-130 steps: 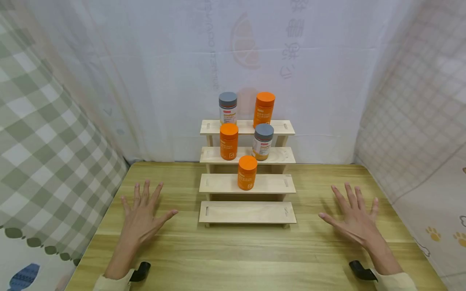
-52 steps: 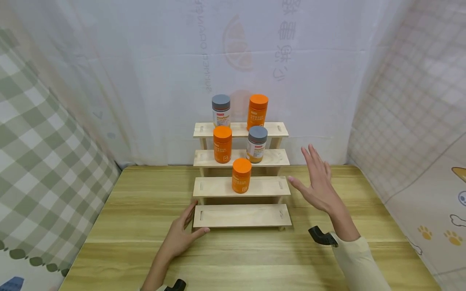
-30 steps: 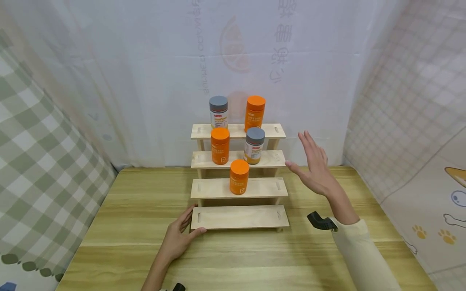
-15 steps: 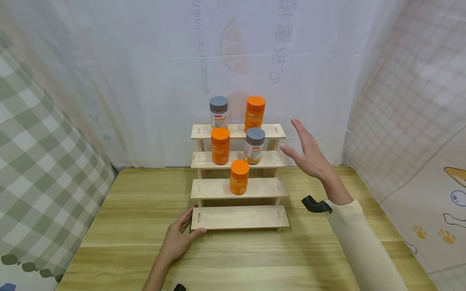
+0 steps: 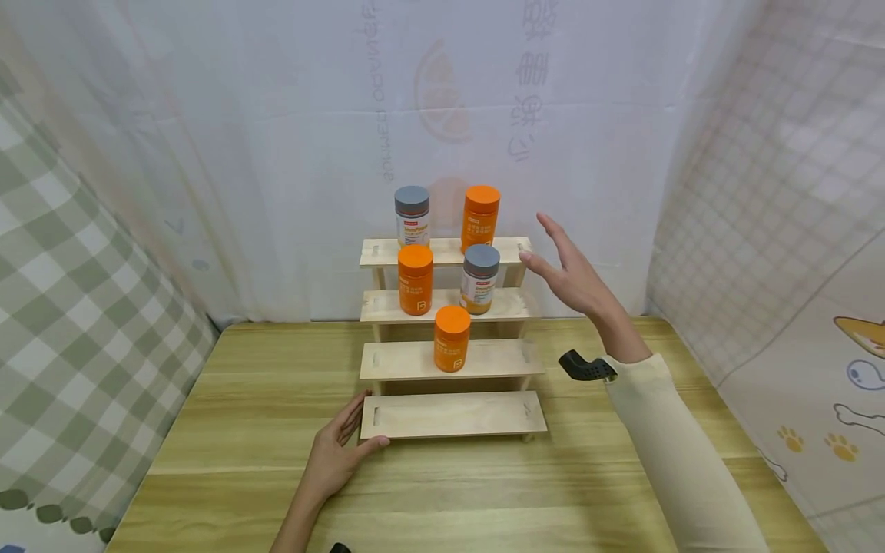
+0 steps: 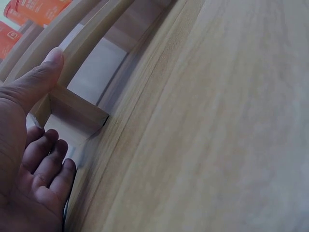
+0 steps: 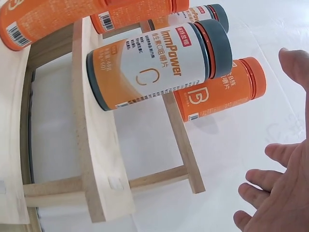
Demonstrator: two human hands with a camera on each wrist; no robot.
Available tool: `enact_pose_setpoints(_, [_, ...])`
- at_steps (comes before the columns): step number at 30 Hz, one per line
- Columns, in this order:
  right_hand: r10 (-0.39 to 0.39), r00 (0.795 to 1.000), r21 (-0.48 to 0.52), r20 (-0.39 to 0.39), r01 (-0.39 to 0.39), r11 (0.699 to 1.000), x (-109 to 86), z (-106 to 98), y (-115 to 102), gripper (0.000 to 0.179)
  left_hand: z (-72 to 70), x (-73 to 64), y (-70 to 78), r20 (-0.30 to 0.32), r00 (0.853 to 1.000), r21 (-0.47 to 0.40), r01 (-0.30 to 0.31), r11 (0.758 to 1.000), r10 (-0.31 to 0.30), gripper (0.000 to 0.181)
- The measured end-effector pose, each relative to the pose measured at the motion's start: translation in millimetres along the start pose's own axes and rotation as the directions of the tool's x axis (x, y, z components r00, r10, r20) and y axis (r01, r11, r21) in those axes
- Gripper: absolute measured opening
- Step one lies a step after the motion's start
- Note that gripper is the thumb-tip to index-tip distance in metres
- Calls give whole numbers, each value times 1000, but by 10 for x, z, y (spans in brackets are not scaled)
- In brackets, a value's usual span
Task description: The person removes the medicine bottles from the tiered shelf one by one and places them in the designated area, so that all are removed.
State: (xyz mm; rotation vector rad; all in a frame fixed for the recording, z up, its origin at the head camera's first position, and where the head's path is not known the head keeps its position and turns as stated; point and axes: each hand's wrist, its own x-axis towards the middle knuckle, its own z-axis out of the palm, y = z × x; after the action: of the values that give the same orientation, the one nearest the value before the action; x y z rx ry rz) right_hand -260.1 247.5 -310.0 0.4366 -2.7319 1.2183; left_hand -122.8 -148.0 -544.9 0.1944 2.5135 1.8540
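A pale wooden stepped shelf (image 5: 452,416) stands at the table's back. My left hand (image 5: 330,461) holds its lowest step at the left end, thumb on the front edge; in the left wrist view the fingers (image 6: 48,164) curl beside the leg. My right hand (image 5: 577,280) is raised beside the top step's right end, fingers apart, holding nothing. Nearest it is an orange bottle (image 5: 480,223), with a grey-capped bottle (image 5: 413,223) to its left. One step down stand another orange bottle (image 5: 415,286) and a second grey-capped bottle (image 7: 154,65). A third orange bottle (image 5: 451,346) stands below them.
The wooden table (image 5: 456,499) extends in front and to both sides. A white printed curtain (image 5: 290,169) hangs close behind the shelf. Checked cloth (image 5: 83,330) borders the left, and patterned cloth (image 5: 781,338) the right.
Both hands have left their spread positions on either side. The left came to the lowest step and stayed there; the right rose, moving inward and back toward the top step. The bottles stand unmoved.
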Motion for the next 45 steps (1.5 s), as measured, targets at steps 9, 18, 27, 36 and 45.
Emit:
enact_pose_setpoints(9, [-7,1000,87,26,5,996,213,58,-99,81,-11,-11,-18,-12,1000,-6,9,1000,-9,88])
enact_pose_setpoints(18, [53,998,157,43,-59,986,400,169,-89,83,41,-28,-24,-7,1000,-35,29,999,-29,87])
enact_pose_setpoints(27, [50,998,227,47,-60,972,567,263,-161,77,38,-31,-21,-11,999,-25,30,999,-31,88])
enact_pose_setpoints(36, [94,995,327,26,-97,940,667,334,-282,73,15,-16,-21,-13,1000,-26,13,1000,-14,86])
enact_pose_setpoints(45, [137,991,321,2,-130,938,653,388,-280,67,66,-18,-17,-7,1000,-55,27,998,-28,87])
